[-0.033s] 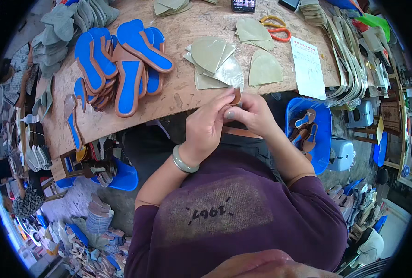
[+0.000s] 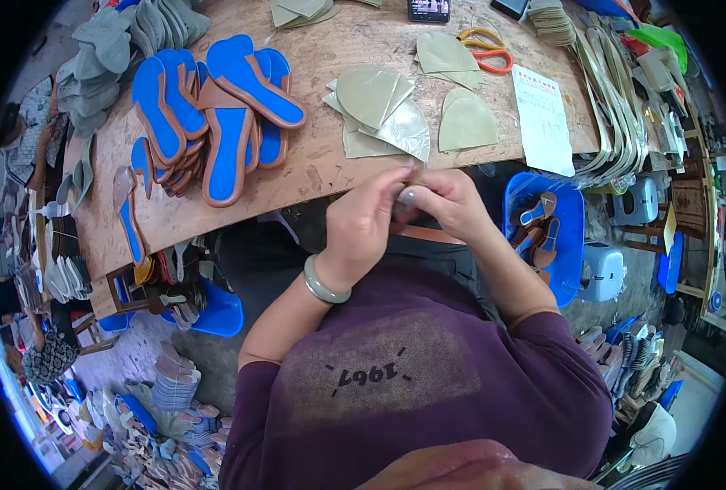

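Observation:
My left hand and my right hand meet in front of the table's near edge. Both are closed, fingertips pressed together around a brown piece that my fingers mostly hide, so its full shape does not show. Just beyond my fingertips lies a fanned stack of greenish-beige half-oval sheets, its front one shiny. Another such piece rests to its right. Over to the left are piled blue insoles with brown edging. Below my hands a brown strip crosses above my lap.
Orange-handled scissors, a written paper sheet and a phone lie on the wooden table. A blue bin with brown-edged insoles stands to my right. Grey shaped pieces are heaped at far left; long strips hang at right.
My fingertips have shifted slightly, and the brown end that stuck up between them has dropped out of sight. Everything on the table stays as it was.

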`<state>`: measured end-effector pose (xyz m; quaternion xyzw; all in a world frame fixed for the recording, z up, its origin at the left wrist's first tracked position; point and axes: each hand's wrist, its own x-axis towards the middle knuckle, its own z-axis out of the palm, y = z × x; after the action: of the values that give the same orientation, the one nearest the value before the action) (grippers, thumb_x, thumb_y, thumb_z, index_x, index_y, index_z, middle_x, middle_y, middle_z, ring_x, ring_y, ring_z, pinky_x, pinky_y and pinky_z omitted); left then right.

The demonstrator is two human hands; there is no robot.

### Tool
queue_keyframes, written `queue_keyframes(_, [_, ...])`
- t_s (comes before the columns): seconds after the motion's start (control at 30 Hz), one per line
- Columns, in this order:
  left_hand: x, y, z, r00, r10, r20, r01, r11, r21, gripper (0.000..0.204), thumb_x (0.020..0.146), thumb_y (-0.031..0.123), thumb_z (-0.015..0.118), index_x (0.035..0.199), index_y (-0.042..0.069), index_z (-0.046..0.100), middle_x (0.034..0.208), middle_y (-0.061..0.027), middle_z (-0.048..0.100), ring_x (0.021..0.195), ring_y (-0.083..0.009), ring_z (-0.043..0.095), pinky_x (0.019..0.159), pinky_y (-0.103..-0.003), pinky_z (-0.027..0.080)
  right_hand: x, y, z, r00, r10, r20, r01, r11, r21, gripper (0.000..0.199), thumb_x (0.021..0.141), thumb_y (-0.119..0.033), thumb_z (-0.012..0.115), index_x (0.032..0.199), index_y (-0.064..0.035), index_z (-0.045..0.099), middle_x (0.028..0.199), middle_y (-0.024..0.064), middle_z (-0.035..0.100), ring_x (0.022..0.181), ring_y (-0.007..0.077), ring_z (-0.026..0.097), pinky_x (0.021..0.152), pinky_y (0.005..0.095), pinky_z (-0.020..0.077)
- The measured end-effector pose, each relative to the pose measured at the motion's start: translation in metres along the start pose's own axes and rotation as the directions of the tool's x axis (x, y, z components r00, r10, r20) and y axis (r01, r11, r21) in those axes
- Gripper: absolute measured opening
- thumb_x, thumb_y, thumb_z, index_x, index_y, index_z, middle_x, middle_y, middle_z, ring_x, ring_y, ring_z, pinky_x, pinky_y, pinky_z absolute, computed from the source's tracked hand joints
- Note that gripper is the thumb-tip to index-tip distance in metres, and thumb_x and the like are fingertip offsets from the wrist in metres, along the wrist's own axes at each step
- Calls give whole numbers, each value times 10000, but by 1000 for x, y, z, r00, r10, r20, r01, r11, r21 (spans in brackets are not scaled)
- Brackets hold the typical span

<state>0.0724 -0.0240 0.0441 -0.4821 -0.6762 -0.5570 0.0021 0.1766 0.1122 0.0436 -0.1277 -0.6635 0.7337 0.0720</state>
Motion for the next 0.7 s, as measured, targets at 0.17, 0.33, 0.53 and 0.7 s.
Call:
queue_keyframes(0.17, [16, -6, -24, 940, -290, -178, 253, 945, -206, 243, 1019, 197, 496, 1033, -11, 621, 937, -64, 664, 858, -116, 608, 793, -257, 484, -23, 52, -69, 986, 157, -51, -165, 933, -319, 225, 947, -155, 584, 837, 22, 667, 751, 31, 648, 688, 93, 614, 619, 251, 502])
queue_keyframes(0.33, [25, -4, -28, 971, -178, -158, 164, 982, -96, 252, 1021, 207, 495, 1042, -16, 610, 952, -57, 657, 873, -109, 588, 795, -257, 473, -39, 48, -99, 913, 235, -335, -405, 403, -821, 269, 878, -233, 685, 953, 25, 672, 883, 81, 697, 728, 156, 648, 650, 316, 525])
queue_keyframes(0.53, [11, -1, 2, 995, -60, -78, 51, 993, -107, 184, 989, 159, 545, 1088, 19, 610, 879, -107, 663, 766, -188, 650, 685, -279, 502, -19, -33, -23, 976, -189, -106, 169, 971, -171, 304, 853, -138, 687, 1121, -4, 640, 999, 69, 687, 955, 139, 630, 855, 302, 501])
queue_keyframes(0.7, [4, -2, -12, 973, -232, 12, 226, 934, -277, 360, 1012, 233, 503, 1290, 6, 469, 848, -56, 606, 602, -43, 492, 543, -182, 409, 34, -45, -69, 922, -222, -316, 49, 879, -474, 276, 872, -131, 662, 1125, -21, 650, 900, 39, 679, 874, 86, 620, 786, 267, 509])
